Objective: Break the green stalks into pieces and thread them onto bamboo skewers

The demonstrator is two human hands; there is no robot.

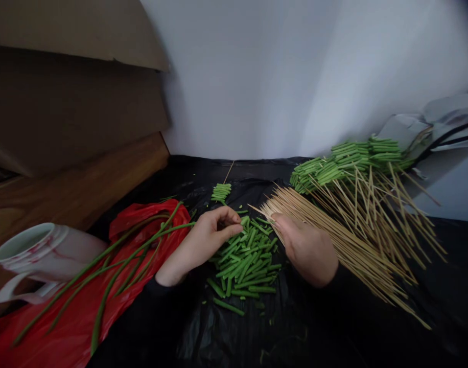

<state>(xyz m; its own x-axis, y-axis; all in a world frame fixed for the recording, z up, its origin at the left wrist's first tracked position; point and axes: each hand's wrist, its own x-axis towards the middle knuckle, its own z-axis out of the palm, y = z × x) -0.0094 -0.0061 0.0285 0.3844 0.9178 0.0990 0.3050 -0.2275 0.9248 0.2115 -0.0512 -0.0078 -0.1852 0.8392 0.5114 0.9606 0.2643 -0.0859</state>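
Cut green stem pieces [249, 260] lie in a loose pile between my hands. Above the pile's upper left, my left hand [209, 237] has thumb and fingertips pinched together at a small green piece. My right hand [306, 245] is closed on a wooden skewer [257, 209], whose pointed end sticks out to the left. Under and beside that hand lies a fanned bundle of bare skewers [333, 230]. Beyond the pile, one skewer threaded with green pieces [221, 192] rests on the black plastic sheet [257, 171].
Many threaded skewers [349, 161] are stacked at the right. At the left are a red plastic bag [142, 245] with long green stems [111, 291] and a white mug [65, 253]. A cardboard box [76, 102] and a pale wall [241, 82] stand behind.
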